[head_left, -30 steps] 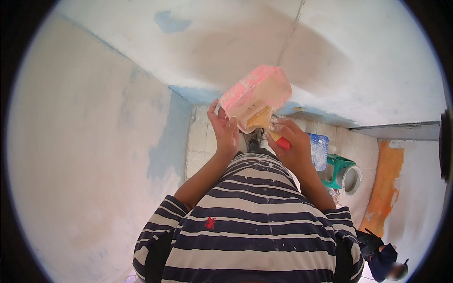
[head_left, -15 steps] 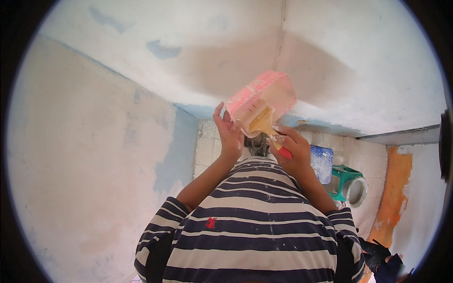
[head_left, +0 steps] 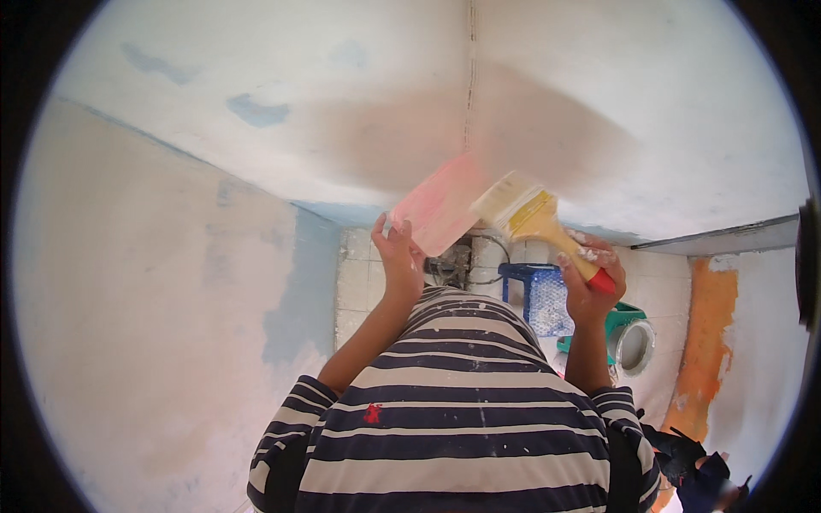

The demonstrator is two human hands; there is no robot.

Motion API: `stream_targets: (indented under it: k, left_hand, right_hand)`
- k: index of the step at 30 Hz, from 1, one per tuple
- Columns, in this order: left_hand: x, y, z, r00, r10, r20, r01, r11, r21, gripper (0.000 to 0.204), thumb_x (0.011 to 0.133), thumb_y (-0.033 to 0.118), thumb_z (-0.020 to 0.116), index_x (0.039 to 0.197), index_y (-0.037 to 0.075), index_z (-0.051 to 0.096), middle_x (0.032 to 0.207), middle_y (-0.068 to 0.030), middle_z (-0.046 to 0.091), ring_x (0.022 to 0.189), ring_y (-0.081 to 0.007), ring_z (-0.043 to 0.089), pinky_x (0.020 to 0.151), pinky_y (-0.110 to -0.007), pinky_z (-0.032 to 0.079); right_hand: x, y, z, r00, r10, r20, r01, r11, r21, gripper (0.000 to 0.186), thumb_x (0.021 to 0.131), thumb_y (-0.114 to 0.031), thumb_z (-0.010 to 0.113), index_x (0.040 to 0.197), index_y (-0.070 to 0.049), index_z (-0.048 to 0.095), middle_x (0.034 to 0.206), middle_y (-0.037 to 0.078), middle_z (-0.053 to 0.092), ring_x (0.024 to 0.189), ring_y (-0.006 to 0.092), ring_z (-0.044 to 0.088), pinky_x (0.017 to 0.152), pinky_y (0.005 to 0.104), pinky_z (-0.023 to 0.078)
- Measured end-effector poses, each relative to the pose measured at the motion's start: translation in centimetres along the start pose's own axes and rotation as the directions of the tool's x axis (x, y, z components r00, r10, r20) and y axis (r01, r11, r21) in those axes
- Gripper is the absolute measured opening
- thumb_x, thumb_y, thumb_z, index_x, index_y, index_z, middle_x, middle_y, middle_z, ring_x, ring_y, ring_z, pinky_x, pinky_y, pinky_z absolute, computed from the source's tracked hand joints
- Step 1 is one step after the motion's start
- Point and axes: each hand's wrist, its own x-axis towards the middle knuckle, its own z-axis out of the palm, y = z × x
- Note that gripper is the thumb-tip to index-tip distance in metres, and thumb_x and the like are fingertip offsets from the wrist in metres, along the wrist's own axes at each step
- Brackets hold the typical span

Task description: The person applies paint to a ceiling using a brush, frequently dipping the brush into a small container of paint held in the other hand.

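My left hand (head_left: 400,258) grips a pink plastic container (head_left: 438,203), tilted and smeared with white; its inside is turned out of sight. In my right hand (head_left: 592,275) is a wide paintbrush (head_left: 543,224) with a yellow and red handle. The brush's pale, coated bristles point up and left, just right of the container and apart from it. Beyond both stands a wall (head_left: 547,128) with a damp-looking darker patch. White specks mark my right fingers.
A blue plastic stool (head_left: 547,299) and a green stool (head_left: 624,316) with a round white-rimmed bucket (head_left: 634,346) stand on the tiled floor to the right. A second wall (head_left: 171,299) rises at the left. An orange painted strip (head_left: 703,342) runs along the right. Dark items lie lower right.
The paintbrush has come out of the pink container and moved right with my right hand. The container has shifted slightly left and turned. My view has swung a little to the right.
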Motion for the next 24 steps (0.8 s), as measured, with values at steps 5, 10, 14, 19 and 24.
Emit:
stream_targets:
  k: [5, 10, 14, 19, 24]
  left_hand:
    - [0.9, -0.6, -1.4, 0.992, -0.082, -0.092, 0.092, 0.989, 0.113, 0.066, 0.094, 0.025, 0.062, 0.144, 0.012, 0.021, 0.116, -0.0048, 0.051, 0.065, -0.0095, 0.043, 0.064, -0.028, 0.041]
    - [0.7, -0.7, -2.3, 0.992, -0.085, -0.097, 0.098, 0.986, 0.138, 0.067, 0.093, 0.030, 0.064, 0.143, 0.014, 0.022, 0.108, -0.0034, 0.050, 0.069, -0.0100, 0.043, 0.064, -0.029, 0.041]
    - [0.2, -0.8, -2.8, 0.993, -0.046, -0.109, 0.060, 0.990, 0.127, 0.063, 0.094, 0.029, 0.063, 0.142, 0.014, 0.024, 0.104, -0.0023, 0.048, 0.075, -0.0097, 0.043, 0.065, -0.030, 0.040]
    - [0.0, 0.0, -3.7, 0.989, -0.045, -0.140, 0.063, 0.990, 0.129, 0.062, 0.095, 0.026, 0.063, 0.141, 0.015, 0.025, 0.107, -0.0019, 0.048, 0.076, -0.0096, 0.043, 0.066, -0.030, 0.040]
    - [0.0, 0.1, -3.8, 0.979, -0.014, -0.202, 0.034, 0.994, 0.099, 0.062, 0.094, 0.025, 0.064, 0.142, 0.015, 0.025, 0.108, -0.0023, 0.048, 0.075, -0.0095, 0.043, 0.065, -0.030, 0.041]
  right_hand:
    - [0.6, 3.6, -0.6, 0.979, 0.065, -0.196, -0.085, 0.992, -0.096, 0.023, 0.079, 0.007, 0.074, 0.095, 0.000, 0.059, 0.101, 0.019, 0.068, 0.094, 0.0251, 0.068, 0.082, 0.0342, 0.055]
    - [2.2, 6.9, 0.3, 0.858, 0.383, -0.343, -0.343, 0.923, 0.173, 0.014, 0.086, 0.001, 0.071, 0.093, 0.005, 0.060, 0.090, 0.010, 0.068, 0.085, 0.0149, 0.067, 0.078, 0.0252, 0.054]
    - [4.1, 8.6, -0.3, 0.800, 0.487, -0.352, -0.374, 0.862, 0.343, 0.013, 0.088, 0.002, 0.066, 0.093, 0.007, 0.055, 0.091, 0.016, 0.066, 0.085, 0.0244, 0.070, 0.084, 0.0331, 0.060]
    - [4.9, 11.7, -1.6, 0.760, 0.587, -0.278, -0.362, 0.738, 0.569, 0.013, 0.090, 0.001, 0.062, 0.096, 0.008, 0.053, 0.097, 0.019, 0.064, 0.090, 0.0316, 0.070, 0.087, 0.0364, 0.061]
    - [4.7, 13.2, -1.3, 0.766, 0.579, -0.279, -0.311, 0.713, 0.629, 0.014, 0.092, 0.000, 0.060, 0.098, 0.008, 0.051, 0.100, 0.021, 0.062, 0.095, 0.0347, 0.069, 0.089, 0.0377, 0.060]
